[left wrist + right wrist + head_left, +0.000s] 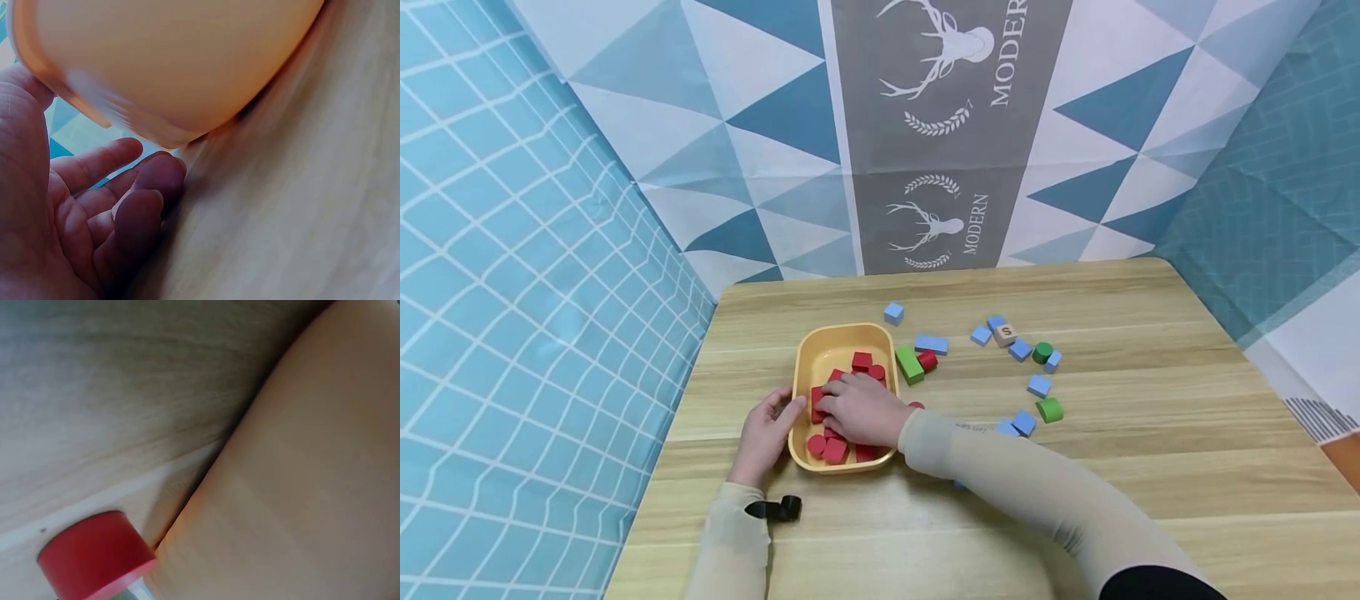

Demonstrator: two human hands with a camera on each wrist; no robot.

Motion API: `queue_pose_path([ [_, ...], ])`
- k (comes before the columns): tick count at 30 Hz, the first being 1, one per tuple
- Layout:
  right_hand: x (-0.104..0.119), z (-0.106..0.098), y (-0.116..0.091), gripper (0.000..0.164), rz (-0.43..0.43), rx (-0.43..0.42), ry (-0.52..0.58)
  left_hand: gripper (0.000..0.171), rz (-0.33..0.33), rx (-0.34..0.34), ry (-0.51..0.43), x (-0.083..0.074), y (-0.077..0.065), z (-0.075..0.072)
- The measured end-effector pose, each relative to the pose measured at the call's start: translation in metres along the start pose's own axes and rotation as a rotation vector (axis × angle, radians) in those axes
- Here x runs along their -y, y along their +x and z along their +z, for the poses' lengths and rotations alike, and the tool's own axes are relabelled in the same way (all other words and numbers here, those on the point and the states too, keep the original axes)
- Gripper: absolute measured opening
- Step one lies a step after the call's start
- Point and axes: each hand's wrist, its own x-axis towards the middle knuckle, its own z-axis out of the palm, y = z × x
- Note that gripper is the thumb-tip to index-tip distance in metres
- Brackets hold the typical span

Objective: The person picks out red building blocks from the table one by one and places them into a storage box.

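A yellow plastic tub (844,333) stands on the table's left part, holding several red blocks (836,452), some square and some round. At its left side my left hand (767,433) holds the rim, thumb over the edge. In the left wrist view the other fingers (140,215) are bent beneath the tub's outer wall. My right hand (867,408) reaches over the right rim into the tub, its fingers spread on the red blocks. Nothing shows held there; the fingertips are partly hidden. The right wrist view shows the tub's outer wall (312,475) and a red cylinder (97,556) beside it.
Right of the tub lie a green block (909,365), a red cylinder (927,361) and a long blue block (931,344). Farther right are several small blue blocks (1039,385), a wooden letter block (1005,335) and green rounded pieces (1049,409). The right forearm crosses the table.
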Motion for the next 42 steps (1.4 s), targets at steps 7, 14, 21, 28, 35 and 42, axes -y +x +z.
queue_pose_path([
  [7, 0.001, 0.001, -0.002, 0.032, -0.016, -0.004, -0.026, 0.049, 0.007, 0.004, -0.004, 0.001, 0.000, -0.001],
  [14, 0.002, -0.001, -0.003, 0.032, -0.010, -0.003, -0.022, 0.049, 0.010, -0.004, 0.009, 0.001, 0.000, 0.000],
  [21, 0.003, -0.003, -0.002, 0.036, 0.006, 0.004, -0.003, 0.050, 0.006, 0.002, 0.003, -0.001, 0.000, -0.001],
  [28, -0.003, -0.013, -0.006, 0.034, 0.031, -0.202, 0.157, 0.048, 0.012, 0.007, -0.012, 0.016, 0.009, -0.002],
  [35, -0.059, -0.052, -0.034, 0.032, 0.242, -0.342, 0.336, 0.057, 0.021, -0.009, 0.039, 0.037, 0.021, -0.002],
  [42, -0.136, -0.057, -0.072, 0.027, 0.505, -0.224, 0.417, 0.057, 0.036, -0.026, 0.047, 0.038, 0.018, -0.004],
])
